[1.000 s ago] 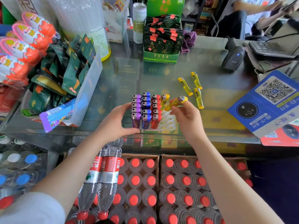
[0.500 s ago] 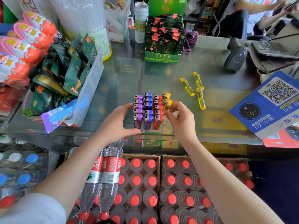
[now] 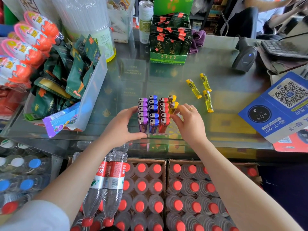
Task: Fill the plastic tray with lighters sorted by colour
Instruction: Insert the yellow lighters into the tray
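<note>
A plastic tray (image 3: 160, 134) stands on the glass counter, mostly hidden by upright lighters in columns: purple lighters (image 3: 143, 112), blue lighters (image 3: 153, 110), red lighters (image 3: 164, 112) and two yellow ones at the far right. My left hand (image 3: 121, 129) grips the tray's left side, thumb at its front. My right hand (image 3: 188, 124) pinches the nearer upright yellow lighter (image 3: 173, 107) in the tray. Three loose yellow lighters (image 3: 194, 88) lie on the glass to the right.
A clear bin of snack packets (image 3: 70, 77) crowds the left. A green tea box (image 3: 168, 47) stands behind, with a barcode scanner (image 3: 245, 59) and a blue QR sign (image 3: 280, 107) to the right. Crates of water bottles (image 3: 150, 189) sit below the counter.
My right hand brought a yellow lighter from above the tray and stood it upright behind the first yellow one. My left hand stayed on the tray.
</note>
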Demonstrator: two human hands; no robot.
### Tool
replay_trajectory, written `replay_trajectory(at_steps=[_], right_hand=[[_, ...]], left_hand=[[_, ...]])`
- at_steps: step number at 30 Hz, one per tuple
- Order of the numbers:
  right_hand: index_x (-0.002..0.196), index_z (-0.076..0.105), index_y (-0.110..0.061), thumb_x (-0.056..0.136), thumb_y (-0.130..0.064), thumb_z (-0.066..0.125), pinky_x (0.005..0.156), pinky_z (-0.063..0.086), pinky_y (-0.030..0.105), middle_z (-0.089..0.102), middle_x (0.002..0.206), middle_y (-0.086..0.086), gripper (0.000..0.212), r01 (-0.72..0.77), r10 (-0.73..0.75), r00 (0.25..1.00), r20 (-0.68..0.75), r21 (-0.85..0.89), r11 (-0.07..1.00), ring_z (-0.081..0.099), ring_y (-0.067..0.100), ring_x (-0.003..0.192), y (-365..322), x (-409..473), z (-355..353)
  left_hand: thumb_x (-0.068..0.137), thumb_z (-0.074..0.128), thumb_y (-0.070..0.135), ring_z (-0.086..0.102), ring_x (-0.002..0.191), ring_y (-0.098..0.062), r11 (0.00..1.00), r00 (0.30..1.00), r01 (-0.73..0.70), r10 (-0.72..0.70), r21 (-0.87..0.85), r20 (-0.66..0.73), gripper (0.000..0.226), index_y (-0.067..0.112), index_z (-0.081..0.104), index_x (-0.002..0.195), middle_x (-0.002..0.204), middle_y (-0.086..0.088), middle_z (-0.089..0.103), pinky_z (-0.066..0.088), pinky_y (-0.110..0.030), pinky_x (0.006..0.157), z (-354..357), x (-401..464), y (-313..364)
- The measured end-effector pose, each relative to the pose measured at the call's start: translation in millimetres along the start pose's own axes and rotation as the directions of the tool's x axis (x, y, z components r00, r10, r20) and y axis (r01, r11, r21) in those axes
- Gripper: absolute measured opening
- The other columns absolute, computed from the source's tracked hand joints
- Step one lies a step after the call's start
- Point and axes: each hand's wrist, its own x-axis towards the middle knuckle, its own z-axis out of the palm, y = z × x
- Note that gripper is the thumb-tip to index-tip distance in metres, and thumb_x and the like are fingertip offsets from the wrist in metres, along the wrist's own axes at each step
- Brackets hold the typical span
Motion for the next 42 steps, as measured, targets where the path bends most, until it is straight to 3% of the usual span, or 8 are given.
replay_trajectory(at_steps=[11,17,23,28,34,36,39,42], right_hand=[[0.1,0.056,-0.011,0.081,-0.018,0.055,0.061,0.036,0.026,0.061,0.093,0.003,0.021,-0.083,0.082,0.994,0.079,0.007,0.997,0.054,0.022,0.085,4.0,6.9,-3.5],[0.108,0.056,-0.004,0.081,-0.003,0.046,0.076,0.044,0.04,0.06,0.11,0.018,0.029,-0.266,0.247,0.961,-0.124,-0.179,0.947,0.049,0.038,0.102,39.6,23.8,-13.1],[0.116,0.049,-0.001,0.085,0.0,0.04,0.085,0.035,0.042,0.056,0.122,0.017,0.033,-0.259,0.279,0.96,0.006,-0.354,0.898,0.04,0.038,0.109,52.2,50.9,-4.9],[0.105,0.05,0.002,0.086,0.0,0.045,0.083,0.038,0.042,0.056,0.113,0.023,0.02,-0.275,0.307,0.952,0.02,-0.396,0.876,0.044,0.038,0.106,56.3,69.0,-4.2],[0.101,0.054,0.001,0.087,-0.003,0.048,0.063,0.036,0.035,0.056,0.105,0.02,0.016,-0.314,0.4,0.91,0.11,-0.446,0.838,0.054,0.038,0.097,49.4,82.0,-5.5],[0.098,0.057,0.0,0.085,-0.008,0.05,0.063,0.037,0.033,0.059,0.099,0.02,0.017,-0.326,0.396,0.908,0.14,-0.36,0.874,0.056,0.038,0.089,44.2,81.6,-8.0],[0.092,0.059,-0.003,0.082,-0.013,0.055,0.058,0.037,0.027,0.061,0.083,0.009,0.014,-0.398,0.393,0.915,0.095,0.034,0.917,0.054,0.029,0.071,32.6,68.8,-14.7],[0.086,0.06,-0.01,0.083,-0.009,0.058,0.058,0.044,0.015,0.063,0.074,0.0,0.004,-0.373,0.391,0.919,0.057,0.448,0.813,0.059,0.014,0.065,18.5,44.7,-22.3]], left_hand=[[0.061,0.074,0.039,0.047,0.11,-0.009,1.0,0.998,0.013,-0.014,-0.018,-0.058,0.056,0.032,0.049,0.111,0.112,0.012,0.054,0.038,-0.03,0.09,5.8,0.2,8.3],[0.062,0.076,0.031,0.048,0.094,0.0,0.999,0.997,-0.028,0.027,-0.02,-0.066,0.045,0.042,0.047,0.094,0.095,0.027,0.052,0.035,-0.012,0.078,1.9,8.0,15.0],[0.059,0.074,0.041,0.055,0.104,-0.014,1.0,0.998,-0.003,0.001,-0.026,-0.061,0.051,0.036,0.051,0.104,0.106,0.012,0.06,0.047,-0.042,0.088,6.0,19.8,0.6],[0.059,0.074,0.045,0.052,0.11,-0.012,0.999,0.997,0.039,-0.039,-0.01,-0.06,0.06,0.032,0.05,0.113,0.114,0.012,0.058,0.045,-0.044,0.092,8.4,22.2,-5.7],[0.059,0.074,0.048,0.053,0.108,-0.011,0.999,0.998,0.039,-0.039,0.012,-0.042,0.057,0.033,0.05,0.108,0.111,0.012,0.059,0.047,-0.044,0.089,8.4,24.4,-9.5],[0.06,0.074,0.048,0.054,0.107,-0.011,0.999,0.999,0.029,-0.028,0.02,-0.03,0.053,0.034,0.051,0.106,0.108,0.012,0.059,0.048,-0.044,0.087,7.7,26.0,-10.3],[0.06,0.074,0.047,0.054,0.107,-0.011,1.0,0.999,0.019,-0.019,0.01,-0.034,0.054,0.034,0.05,0.107,0.109,0.012,0.059,0.048,-0.044,0.088,7.2,25.5,-9.6],[0.061,0.074,0.048,0.053,0.109,-0.011,1.0,0.999,0.02,-0.02,0.009,-0.032,0.057,0.033,0.05,0.111,0.113,0.012,0.058,0.047,-0.044,0.091,7.2,24.9,-9.3]])
